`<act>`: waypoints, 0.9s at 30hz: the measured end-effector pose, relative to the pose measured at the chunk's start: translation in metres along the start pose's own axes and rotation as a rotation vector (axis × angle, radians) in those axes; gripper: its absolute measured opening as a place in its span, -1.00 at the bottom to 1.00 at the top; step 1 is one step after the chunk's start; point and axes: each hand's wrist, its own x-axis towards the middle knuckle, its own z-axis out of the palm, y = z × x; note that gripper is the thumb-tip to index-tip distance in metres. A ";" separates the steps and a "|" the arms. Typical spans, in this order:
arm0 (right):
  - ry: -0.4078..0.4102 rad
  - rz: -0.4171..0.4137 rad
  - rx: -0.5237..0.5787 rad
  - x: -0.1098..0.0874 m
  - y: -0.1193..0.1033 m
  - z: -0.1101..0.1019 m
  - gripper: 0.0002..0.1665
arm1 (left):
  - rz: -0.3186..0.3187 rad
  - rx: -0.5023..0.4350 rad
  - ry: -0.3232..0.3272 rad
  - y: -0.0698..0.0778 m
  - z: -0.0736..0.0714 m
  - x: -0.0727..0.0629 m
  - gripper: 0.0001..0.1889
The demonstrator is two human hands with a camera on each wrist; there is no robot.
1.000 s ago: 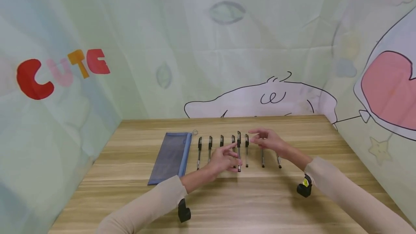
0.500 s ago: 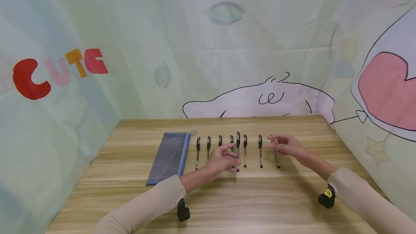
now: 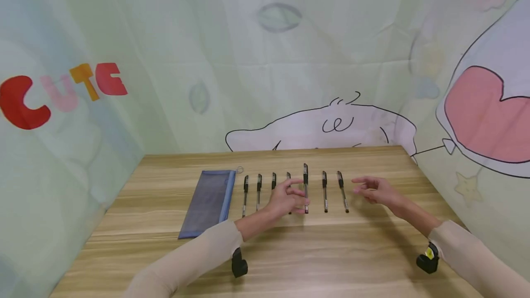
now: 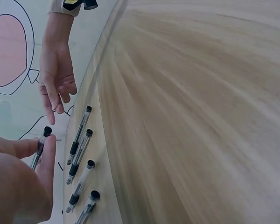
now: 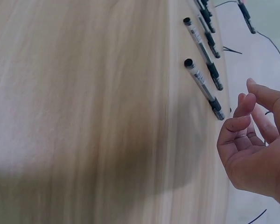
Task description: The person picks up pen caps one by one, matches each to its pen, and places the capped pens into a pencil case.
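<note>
A clear gel pen (image 3: 306, 180) with a black cap and grip is pinched upright in my left hand (image 3: 285, 199), above the row of pens. In the left wrist view its dark end (image 4: 47, 131) sticks out between thumb and finger. My right hand (image 3: 378, 192) hovers to the right of the row with its fingers loosely bent and nothing in them. Nearest to it lies the rightmost pen (image 3: 342, 191), slightly slanted, and beside that another pen (image 3: 325, 191). Left of the held pen several like pens (image 3: 258, 190) lie side by side, partly covered by my left hand.
A blue mesh zip pouch (image 3: 207, 203) lies flat at the left of the wooden table (image 3: 314, 256). A small ring (image 3: 240, 169) sits at its upper corner. A printed curtain (image 3: 198, 59) stands behind the table and along its sides.
My right hand has moved right, away from the row, uncovering the two rightmost pens. My left hand keeps holding its pen, shifted slightly right over the row. The view has turned slightly right.
</note>
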 end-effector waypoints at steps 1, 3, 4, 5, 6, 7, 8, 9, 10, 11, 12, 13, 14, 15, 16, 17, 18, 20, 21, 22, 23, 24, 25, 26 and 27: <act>0.002 0.003 -0.004 0.000 0.001 -0.001 -0.28 | 0.004 0.004 0.006 0.000 0.002 0.003 -0.31; 0.005 0.005 -0.007 -0.001 0.001 -0.003 -0.29 | -0.004 0.013 0.034 0.001 0.008 0.010 -0.32; 0.006 0.003 -0.007 -0.001 0.002 -0.004 -0.29 | -0.008 0.017 0.048 0.002 0.010 0.013 -0.33; 0.007 -0.002 -0.009 -0.001 0.002 -0.005 -0.29 | -0.013 0.020 0.061 0.002 0.013 0.017 -0.33; 0.011 -0.006 -0.009 -0.002 0.003 -0.006 -0.29 | -0.017 0.027 0.068 0.002 0.015 0.021 -0.34; 0.014 -0.009 -0.010 -0.002 0.003 -0.008 -0.29 | -0.022 0.025 0.072 0.003 0.018 0.025 -0.34; 0.018 -0.009 -0.008 -0.001 0.004 -0.009 -0.29 | -0.029 0.024 0.073 0.004 0.022 0.029 -0.33; 0.017 -0.012 -0.011 -0.002 0.006 -0.011 -0.29 | -0.036 0.016 0.068 0.004 0.025 0.032 -0.33; 0.016 -0.014 -0.015 -0.002 0.007 -0.013 -0.29 | -0.039 0.010 0.060 0.005 0.029 0.036 -0.33; 0.014 -0.016 -0.021 -0.002 0.009 -0.015 -0.28 | -0.041 0.010 0.051 0.006 0.034 0.039 -0.34; 0.015 -0.015 -0.022 -0.002 0.011 -0.017 -0.28 | -0.044 0.011 0.039 0.007 0.039 0.042 -0.34; 0.014 -0.017 -0.031 -0.002 0.013 -0.019 -0.27 | -0.047 0.007 0.029 0.008 0.044 0.045 -0.35; 0.012 -0.022 -0.037 -0.002 0.016 -0.022 -0.27 | -0.048 0.012 0.018 0.008 0.049 0.047 -0.36; 0.010 -0.028 -0.046 -0.002 0.018 -0.025 -0.27 | -0.049 0.015 0.010 0.008 0.055 0.050 -0.37; 0.013 -0.033 -0.054 -0.003 0.020 -0.028 -0.27 | -0.048 0.019 0.001 0.008 0.060 0.052 -0.37; 0.016 -0.031 -0.058 -0.003 0.022 -0.031 -0.26 | -0.052 0.021 -0.009 0.008 0.065 0.054 -0.37; 0.019 -0.031 -0.061 -0.003 0.024 -0.034 -0.27 | -0.056 0.018 -0.016 0.008 0.071 0.056 -0.37; 0.013 -0.039 -0.067 -0.004 0.028 -0.041 -0.26 | -0.066 0.015 -0.024 0.007 0.081 0.059 -0.37; 0.012 -0.041 -0.068 -0.004 0.030 -0.044 -0.25 | -0.074 0.005 -0.023 0.007 0.086 0.060 -0.37; 0.014 -0.042 -0.070 -0.004 0.033 -0.048 -0.25 | -0.081 -0.002 -0.021 0.007 0.091 0.062 -0.37; 0.012 -0.044 -0.070 -0.005 0.035 -0.051 -0.26 | -0.087 -0.009 -0.017 0.006 0.095 0.063 -0.38; 0.011 -0.051 -0.069 -0.005 0.037 -0.054 -0.26 | -0.090 -0.014 -0.013 0.006 0.099 0.065 -0.39; 0.011 -0.056 -0.070 -0.005 0.040 -0.057 -0.26 | -0.092 -0.021 -0.010 0.006 0.104 0.066 -0.39; 0.013 -0.059 -0.067 -0.006 0.042 -0.060 -0.26 | -0.093 -0.024 -0.009 0.005 0.108 0.068 -0.39; 0.018 -0.061 -0.065 -0.006 0.044 -0.063 -0.27 | -0.096 -0.033 -0.007 0.004 0.112 0.070 -0.39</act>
